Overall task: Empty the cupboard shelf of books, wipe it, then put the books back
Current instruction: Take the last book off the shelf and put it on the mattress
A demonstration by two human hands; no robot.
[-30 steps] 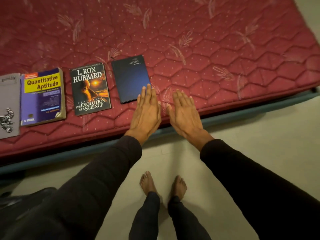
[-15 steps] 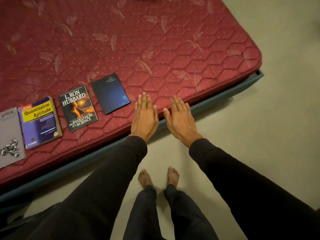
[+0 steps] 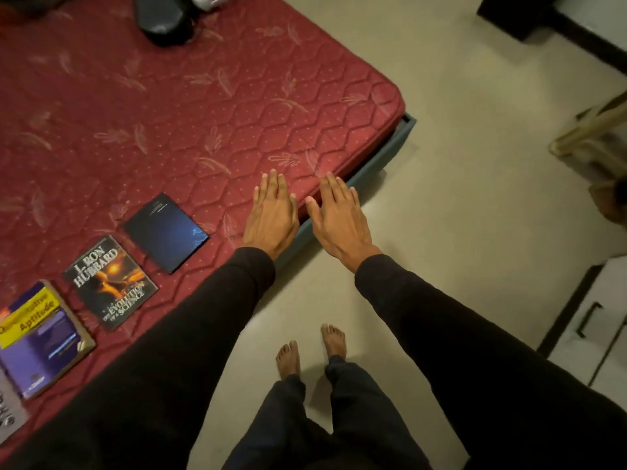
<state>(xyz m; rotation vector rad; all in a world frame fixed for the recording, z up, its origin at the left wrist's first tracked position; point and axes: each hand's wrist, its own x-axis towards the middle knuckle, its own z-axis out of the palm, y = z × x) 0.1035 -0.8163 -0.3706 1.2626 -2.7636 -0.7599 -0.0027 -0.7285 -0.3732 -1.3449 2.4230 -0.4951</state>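
Several books lie flat in a row on the red quilted mattress (image 3: 237, 106): a dark blue book (image 3: 165, 232), a black L. Ron Hubbard paperback (image 3: 110, 283), a purple and yellow Quantitative Aptitude book (image 3: 40, 340), and a grey book (image 3: 8, 415) cut off at the left edge. My left hand (image 3: 273, 215) hovers flat, fingers straight, over the mattress's near edge, right of the blue book. My right hand (image 3: 339, 215) is held out flat beside it, over the bed frame and floor. Both hands hold nothing.
A dark rounded object (image 3: 164, 18) lies on the mattress at the top. The teal bed frame (image 3: 403, 134) ends at a corner. A white cabinet with a dark handle (image 3: 590, 320) stands at the right. Dark furniture (image 3: 522, 15) is at top right. My bare feet stand on the pale floor (image 3: 458, 164).
The view has swung to the right: the books have slid down and left in the frame, and the bed corner, floor and cabinet have come into view. Both hands stay flat and empty.
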